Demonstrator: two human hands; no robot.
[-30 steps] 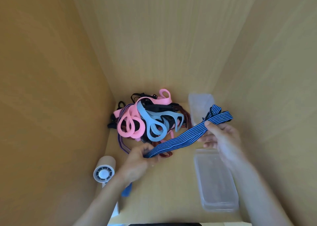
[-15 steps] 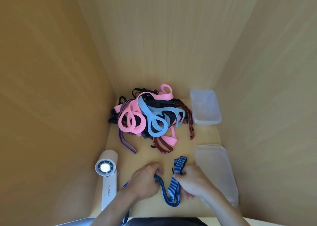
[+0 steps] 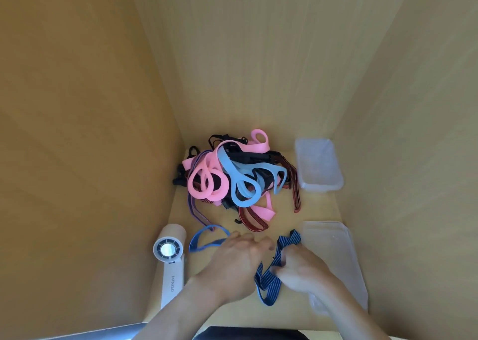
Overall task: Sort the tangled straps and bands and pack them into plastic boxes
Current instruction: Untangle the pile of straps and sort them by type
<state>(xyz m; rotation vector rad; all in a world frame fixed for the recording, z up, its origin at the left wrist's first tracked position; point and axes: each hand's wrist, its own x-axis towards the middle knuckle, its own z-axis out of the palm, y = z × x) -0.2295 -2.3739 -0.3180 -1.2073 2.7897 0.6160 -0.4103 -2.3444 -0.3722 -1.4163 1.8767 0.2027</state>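
Note:
A blue striped strap [image 3: 266, 284] lies folded on the wooden floor between my hands. One loop of it sticks out to the left, and one end points up beside the flat box. My left hand [image 3: 232, 264] lies over the strap's left part with its fingers curled onto it. My right hand [image 3: 304, 271] pinches the fold near the middle. Both hands are motion-blurred. The tangled pile [image 3: 232, 177] of pink, light-blue, black, red and purple straps and bands sits at the back. A clear plastic box [image 3: 320, 182] stands open at the back right.
A flat clear plastic box or lid [image 3: 336, 251] lies on the right, just past my right hand. A white handheld fan [image 3: 170, 259] lies on the left by the wall. Wooden walls close in the left, back and right sides.
The strap was stretched out in the air by the pile, then brought down to the near floor. It now lies folded, with a loop spread out to the left.

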